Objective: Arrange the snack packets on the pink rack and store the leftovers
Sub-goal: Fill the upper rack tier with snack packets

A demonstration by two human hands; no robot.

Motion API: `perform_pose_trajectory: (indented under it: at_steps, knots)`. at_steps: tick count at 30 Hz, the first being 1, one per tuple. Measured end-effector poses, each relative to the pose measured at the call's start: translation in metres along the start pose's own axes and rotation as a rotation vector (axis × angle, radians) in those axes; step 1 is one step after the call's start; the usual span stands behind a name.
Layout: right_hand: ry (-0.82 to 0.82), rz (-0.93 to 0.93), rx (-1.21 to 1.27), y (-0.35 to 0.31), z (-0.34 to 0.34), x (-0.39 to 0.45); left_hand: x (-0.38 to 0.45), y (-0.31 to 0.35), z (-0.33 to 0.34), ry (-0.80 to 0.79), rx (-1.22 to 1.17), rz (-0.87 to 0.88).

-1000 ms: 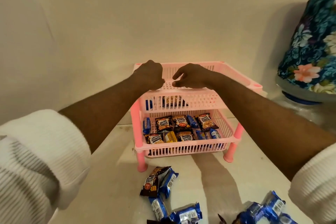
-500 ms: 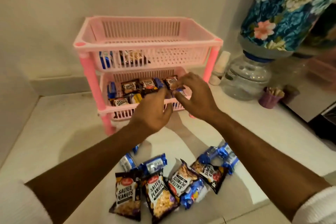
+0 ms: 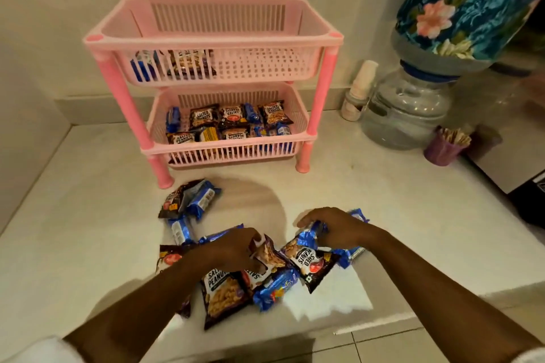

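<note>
Both hands (image 3: 339, 227) closed — gripping snack packets (image 3: 312, 262)

The pink rack (image 3: 212, 41) stands on the bench (image 3: 383, 215) near the wall, with snack packets (image 3: 230, 124) in both its baskets. In front of it, the left hand (image 3: 233, 250) and the right hand (image 3: 336, 227) rest on a loose pile of packets (image 3: 295, 271), fingers curled around them.

pink rack (image 3: 212, 41), blue floral cover (image 3: 472, 0)
</note>
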State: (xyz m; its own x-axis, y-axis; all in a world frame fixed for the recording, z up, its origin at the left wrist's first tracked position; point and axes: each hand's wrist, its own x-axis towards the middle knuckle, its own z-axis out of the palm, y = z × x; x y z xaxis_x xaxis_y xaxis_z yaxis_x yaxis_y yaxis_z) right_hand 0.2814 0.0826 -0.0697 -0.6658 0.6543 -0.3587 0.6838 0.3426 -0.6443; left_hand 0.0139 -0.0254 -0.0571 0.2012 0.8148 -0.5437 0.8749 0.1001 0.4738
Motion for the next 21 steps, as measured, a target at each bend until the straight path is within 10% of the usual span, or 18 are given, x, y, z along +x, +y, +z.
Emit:
perform_pose_trajectory:
  at_steps: [14, 21]
  knots:
    - [0.208, -0.187, -0.444, 0.016, 0.015, 0.028, -0.008, 0.022, 0.011, 0.422, -0.173, -0.111]
    - [0.450, -0.267, 0.102, -0.020, 0.005, 0.031, -0.025, 0.034, -0.015, 0.522, -0.479, 0.056]
